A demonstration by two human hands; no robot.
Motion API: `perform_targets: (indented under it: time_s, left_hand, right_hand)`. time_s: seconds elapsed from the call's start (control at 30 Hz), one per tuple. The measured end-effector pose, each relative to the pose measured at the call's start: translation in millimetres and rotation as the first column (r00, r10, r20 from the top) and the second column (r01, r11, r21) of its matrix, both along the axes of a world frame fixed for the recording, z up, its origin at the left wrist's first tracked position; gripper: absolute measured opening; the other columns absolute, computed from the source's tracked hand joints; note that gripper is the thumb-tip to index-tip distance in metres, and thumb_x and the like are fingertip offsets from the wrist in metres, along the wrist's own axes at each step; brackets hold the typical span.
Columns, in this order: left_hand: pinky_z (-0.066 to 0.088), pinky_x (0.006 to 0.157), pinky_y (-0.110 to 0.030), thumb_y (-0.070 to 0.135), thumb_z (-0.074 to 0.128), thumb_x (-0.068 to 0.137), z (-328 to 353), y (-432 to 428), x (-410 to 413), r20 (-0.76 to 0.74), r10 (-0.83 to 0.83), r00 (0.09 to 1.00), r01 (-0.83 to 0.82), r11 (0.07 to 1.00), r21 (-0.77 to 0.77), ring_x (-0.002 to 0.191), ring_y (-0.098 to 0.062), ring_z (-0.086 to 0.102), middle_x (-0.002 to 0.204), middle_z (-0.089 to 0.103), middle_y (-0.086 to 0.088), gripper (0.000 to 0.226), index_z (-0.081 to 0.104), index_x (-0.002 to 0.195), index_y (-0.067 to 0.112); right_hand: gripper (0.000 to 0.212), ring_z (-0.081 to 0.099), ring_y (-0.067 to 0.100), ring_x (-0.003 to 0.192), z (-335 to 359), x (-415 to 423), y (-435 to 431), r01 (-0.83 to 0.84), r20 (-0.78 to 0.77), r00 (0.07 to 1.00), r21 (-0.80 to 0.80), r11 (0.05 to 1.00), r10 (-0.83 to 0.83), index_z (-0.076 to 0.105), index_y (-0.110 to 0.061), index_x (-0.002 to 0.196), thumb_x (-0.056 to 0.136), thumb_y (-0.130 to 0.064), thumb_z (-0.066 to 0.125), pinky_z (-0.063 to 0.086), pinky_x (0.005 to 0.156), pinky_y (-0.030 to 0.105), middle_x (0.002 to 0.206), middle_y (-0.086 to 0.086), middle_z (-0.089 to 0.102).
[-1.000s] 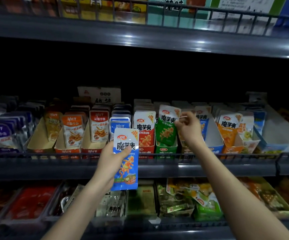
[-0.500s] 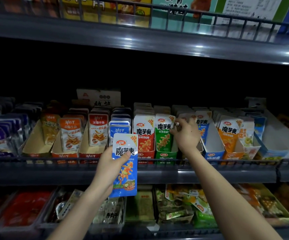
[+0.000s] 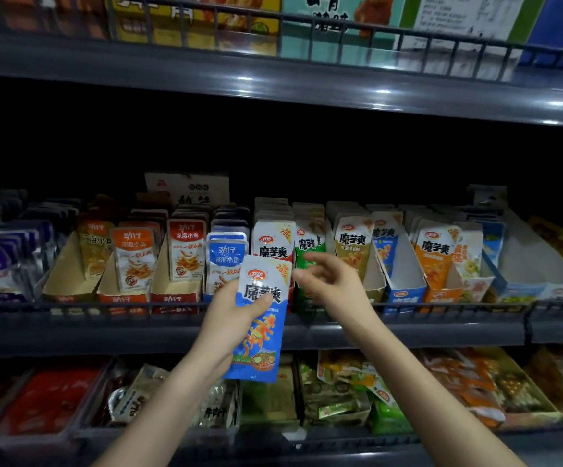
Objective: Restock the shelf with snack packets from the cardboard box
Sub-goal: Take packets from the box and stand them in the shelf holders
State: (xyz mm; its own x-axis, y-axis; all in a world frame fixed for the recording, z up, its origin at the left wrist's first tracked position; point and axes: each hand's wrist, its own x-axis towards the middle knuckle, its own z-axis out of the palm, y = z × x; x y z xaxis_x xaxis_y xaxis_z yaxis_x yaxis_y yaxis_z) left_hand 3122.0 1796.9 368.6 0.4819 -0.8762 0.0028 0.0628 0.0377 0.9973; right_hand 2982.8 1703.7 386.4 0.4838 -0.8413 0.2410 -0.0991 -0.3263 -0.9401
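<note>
My left hand (image 3: 231,315) grips a blue and white snack packet (image 3: 259,335), held upright in front of the middle shelf's rail (image 3: 104,310). My right hand (image 3: 330,281) hovers just right of that packet's top corner with fingers loosely spread and nothing in it. Behind it stands a green packet (image 3: 308,251) in its display tray, beside a red packet (image 3: 273,246) and an olive packet (image 3: 352,247). The cardboard box is out of view.
The middle shelf holds rows of display trays with orange packets (image 3: 133,256), a blue tray (image 3: 404,288) and an orange tray (image 3: 436,257). Dark space lies above them under the upper shelf (image 3: 273,85). The lower shelf (image 3: 340,392) carries bins of mixed snacks.
My right hand has let go of the green packet in its tray and drawn back left toward the blue packet. My left hand has shifted the blue packet slightly right.
</note>
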Motion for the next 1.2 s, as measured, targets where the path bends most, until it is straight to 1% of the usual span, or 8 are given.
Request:
perform_targets:
  time_s: [0.17,0.33,0.5,0.63,0.73,0.9,1.03,1.2]
  left_hand:
    - [0.058,0.075,-0.037,0.014,0.068,0.086,-0.9,5.3,-14.2,0.118,-0.089,0.989,0.086,0.996,0.034,0.083,-0.017,0.071,0.095,0.073,-0.002,0.017,0.061,0.102,0.016]
    - [0.051,0.069,-0.014,0.013,0.068,0.085,-5.8,10.9,-0.2,0.325,-0.028,0.945,0.027,1.0,0.006,0.085,-0.011,0.065,0.094,0.066,0.002,0.013,0.059,0.094,0.018]
    - [0.046,0.085,-0.025,0.023,0.065,0.088,-10.3,0.7,7.9,0.748,0.173,0.641,-0.182,0.981,-0.071,0.098,-0.01,0.057,0.105,0.062,0.007,0.017,0.061,0.103,0.017]
    - [0.037,0.1,-0.035,0.028,0.064,0.088,-10.2,-29.6,-21.6,0.892,0.19,0.409,-0.18,0.976,-0.125,0.116,-0.022,0.051,0.121,0.059,-0.004,0.031,0.062,0.115,0.012]
    - [0.032,0.108,-0.051,0.037,0.066,0.085,-18.9,-58.2,-36.1,0.957,0.182,0.228,-0.317,0.943,-0.104,0.127,-0.039,0.045,0.136,0.05,-0.022,0.051,0.057,0.127,0.009]
    - [0.012,0.118,-0.051,0.065,0.036,0.088,-43.5,-82.4,-40.5,0.958,0.077,0.275,-0.469,0.881,0.065,0.144,-0.039,0.014,0.155,0.016,-0.024,0.087,0.017,0.151,0.008]
    - [0.006,0.119,-0.046,0.07,0.028,0.085,-55.2,-87.0,-42.1,0.922,0.162,0.352,-0.497,0.867,0.038,0.146,-0.033,0.009,0.157,0.014,-0.021,0.097,0.012,0.15,0.0]
    - [0.004,0.12,-0.043,0.068,0.036,0.087,-57.1,-88.5,-41.6,0.904,0.19,0.384,-0.501,0.865,0.032,0.147,-0.029,0.004,0.158,0.013,-0.016,0.093,0.013,0.151,0.004]
  right_hand:
    - [0.017,0.062,0.008,0.059,-4.7,-7.1,11.9,-0.11,-0.008,0.994,0.129,0.986,0.112,0.061,-0.012,0.093,0.082,-0.004,0.071,0.047,0.05,0.023,0.071,-0.001,0.066]
    - [0.013,0.068,0.01,0.068,4.7,-22.7,12.9,-0.041,0.045,0.998,0.108,0.993,0.036,0.057,-0.01,0.087,0.085,0.001,0.065,0.047,0.05,0.019,0.083,0.001,0.071]
    - [0.013,0.067,0.007,0.07,16.4,-72.0,-9.3,0.218,0.181,0.959,0.014,0.976,-0.217,0.057,-0.014,0.089,0.087,-0.002,0.063,0.048,0.051,0.015,0.083,-0.002,0.071]
    - [0.018,0.062,0.009,0.067,21.2,-115.3,-37.7,0.429,0.242,0.889,-0.136,0.893,-0.389,0.053,-0.021,0.082,0.09,-0.008,0.062,0.051,0.057,0.022,0.074,-0.002,0.062]
    - [0.021,0.061,0.02,0.075,28.2,-138.4,-61.3,0.55,0.291,0.828,-0.254,0.796,-0.479,0.051,-0.027,0.082,0.093,-0.011,0.061,0.054,0.066,0.036,0.076,0.003,0.059]
    - [0.024,0.061,0.033,0.086,29.9,-150.3,-102.1,0.595,0.268,0.804,-0.339,0.729,-0.531,0.052,-0.032,0.084,0.091,-0.01,0.062,0.055,0.073,0.05,0.087,0.007,0.059]
    - [0.008,0.063,0.016,0.083,13.7,-140.5,-130.7,0.517,0.099,0.854,-0.274,0.811,-0.511,0.056,-0.013,0.089,0.091,-0.007,0.061,0.056,0.078,0.048,0.086,-0.003,0.061]
    - [0.005,0.066,0.026,0.086,-9.7,-126.2,-156.9,0.465,-0.073,0.869,-0.22,0.858,-0.49,0.061,-0.015,0.09,0.089,-0.012,0.064,0.054,0.078,0.054,0.087,0.007,0.067]
